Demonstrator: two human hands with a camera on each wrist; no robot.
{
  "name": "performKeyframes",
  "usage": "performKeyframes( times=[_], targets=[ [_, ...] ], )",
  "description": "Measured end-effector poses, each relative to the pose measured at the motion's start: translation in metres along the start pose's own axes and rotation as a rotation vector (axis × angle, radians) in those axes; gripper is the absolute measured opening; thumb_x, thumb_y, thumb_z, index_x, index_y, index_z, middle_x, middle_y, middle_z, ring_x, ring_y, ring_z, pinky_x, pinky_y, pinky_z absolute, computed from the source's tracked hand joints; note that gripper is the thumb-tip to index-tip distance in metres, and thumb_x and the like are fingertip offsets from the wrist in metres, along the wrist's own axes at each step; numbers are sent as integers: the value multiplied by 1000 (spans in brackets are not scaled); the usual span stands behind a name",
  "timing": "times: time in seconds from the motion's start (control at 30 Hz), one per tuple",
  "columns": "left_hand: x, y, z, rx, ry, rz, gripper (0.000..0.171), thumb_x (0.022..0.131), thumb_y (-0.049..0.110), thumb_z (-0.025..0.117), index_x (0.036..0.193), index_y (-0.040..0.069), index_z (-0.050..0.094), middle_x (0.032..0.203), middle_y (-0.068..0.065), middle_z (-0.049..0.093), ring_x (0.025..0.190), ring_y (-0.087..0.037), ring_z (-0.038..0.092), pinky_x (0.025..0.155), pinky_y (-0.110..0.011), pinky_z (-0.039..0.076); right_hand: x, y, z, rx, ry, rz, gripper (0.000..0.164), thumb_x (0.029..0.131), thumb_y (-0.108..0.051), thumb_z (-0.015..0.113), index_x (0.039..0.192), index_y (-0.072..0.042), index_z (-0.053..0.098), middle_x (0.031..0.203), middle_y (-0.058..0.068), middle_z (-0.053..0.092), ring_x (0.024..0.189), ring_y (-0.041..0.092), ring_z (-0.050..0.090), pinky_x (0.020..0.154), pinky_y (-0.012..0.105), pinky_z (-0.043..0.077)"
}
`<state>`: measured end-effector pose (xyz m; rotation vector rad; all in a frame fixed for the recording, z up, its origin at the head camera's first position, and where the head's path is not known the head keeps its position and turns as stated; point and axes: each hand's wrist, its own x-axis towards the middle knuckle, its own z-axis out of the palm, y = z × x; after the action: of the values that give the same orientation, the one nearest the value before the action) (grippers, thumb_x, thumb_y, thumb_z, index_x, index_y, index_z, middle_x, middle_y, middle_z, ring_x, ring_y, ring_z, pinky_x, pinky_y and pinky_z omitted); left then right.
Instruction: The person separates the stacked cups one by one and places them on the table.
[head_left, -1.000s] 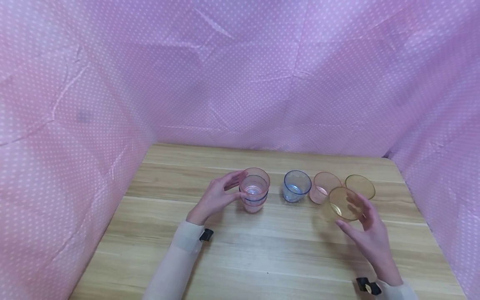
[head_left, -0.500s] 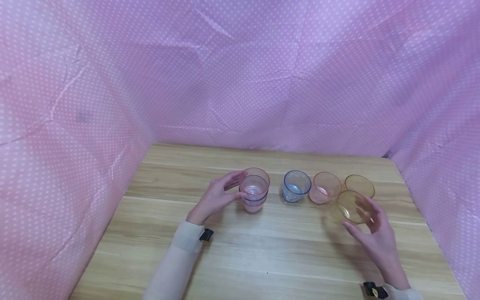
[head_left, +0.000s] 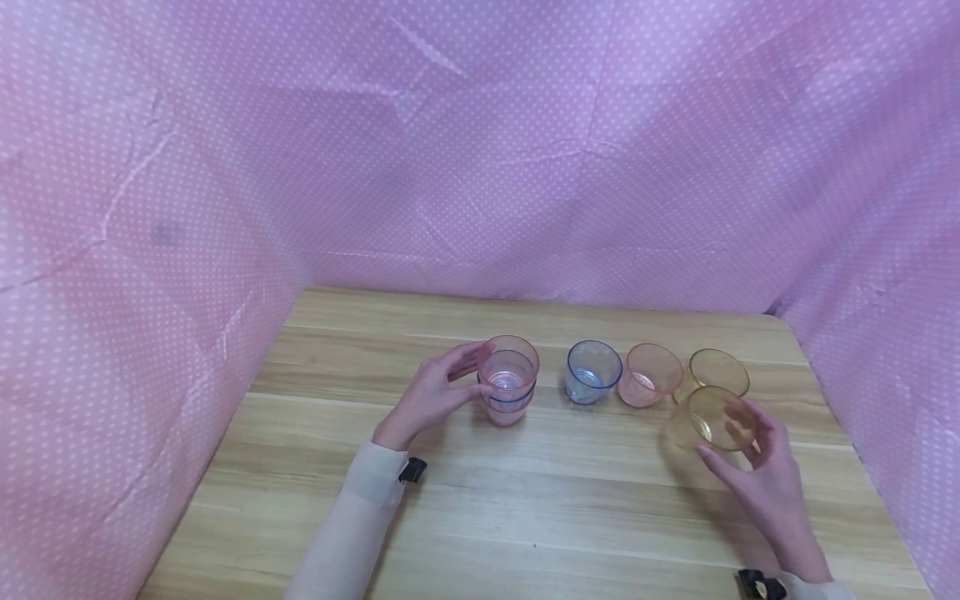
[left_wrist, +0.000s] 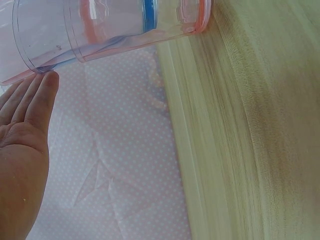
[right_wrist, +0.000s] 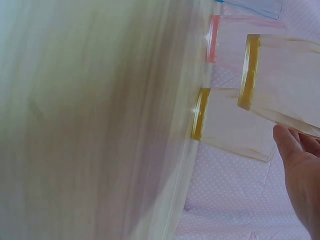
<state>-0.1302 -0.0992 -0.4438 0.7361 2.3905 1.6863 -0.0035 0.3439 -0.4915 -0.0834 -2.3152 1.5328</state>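
While the R hand (head_left: 765,471) holds a transparent yellow tumbler (head_left: 708,408) b/w thumb and fingers, w/ a wide grip round its side, the L hand (head_left: 433,390) has its thumb and fingertips on a stack of three tumblers (head_left: 509,408), also w/ a wide grip. This stack stands upright on the wood-grain table (head_left: 480,517), left of the other cups; its order from bottom is pink, blue, pink.

The held tumbler is raised above the tabletop at the right, approx. upright, rim up; its base is apart from the wood. Just beyond it, on the far side, stands a second yellow tumbler (head_left: 718,367). To the left of this one come a pink tumbler (head_left: 649,373) and then a blue tumbler (head_left: 593,379), the two very close together; all three are upright in a row, w/ a gap b/w the blue one and the stack.

Both wrists carry a black clip, e.g. the left clip (head_left: 412,470), over light sleeves. Polka-dot pink cloth (head_left: 525,167) hangs behind the table and at both sides.
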Motion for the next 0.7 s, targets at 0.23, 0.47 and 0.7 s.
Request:
performKeyframes(
  times=[0.23, 0.47, 0.7],
  targets=[
    [0, 0, 0, 3, 1, 6, 67, 87, 10, 84, 146, 0, 54, 145, -13, 61, 130, -28, 61, 110, -26, 49, 1, 6, -7, -83, -12, 3, 98, 72, 21, 83, 153, -4, 35, 139, -8, 52, 125, -3, 50, 101, 6, 46],
    [0, 1, -1, 7, 2, -1, 68, 87, 11, 84, 146, 0, 54, 145, -13, 61, 130, -28, 62, 110, -27, 49, 1, 13, -14, -121, -30, 24, 99, 74, 17, 84, 155, -1, 30, 137, -12, 50, 122, -6, 50, 98, 4, 45],
    [0, 0, -1, 7, 4, -6, 68, 87, 11, 84, 146, 0, 54, 144, -13, 61, 129, -28, 62, 110, -27, 49, 0, 19, -20, -177, -60, 55, 99, 77, 9, 86, 157, 0, 29, 135, -12, 49, 117, -10, 49, 97, 1, 43]
  ],
)
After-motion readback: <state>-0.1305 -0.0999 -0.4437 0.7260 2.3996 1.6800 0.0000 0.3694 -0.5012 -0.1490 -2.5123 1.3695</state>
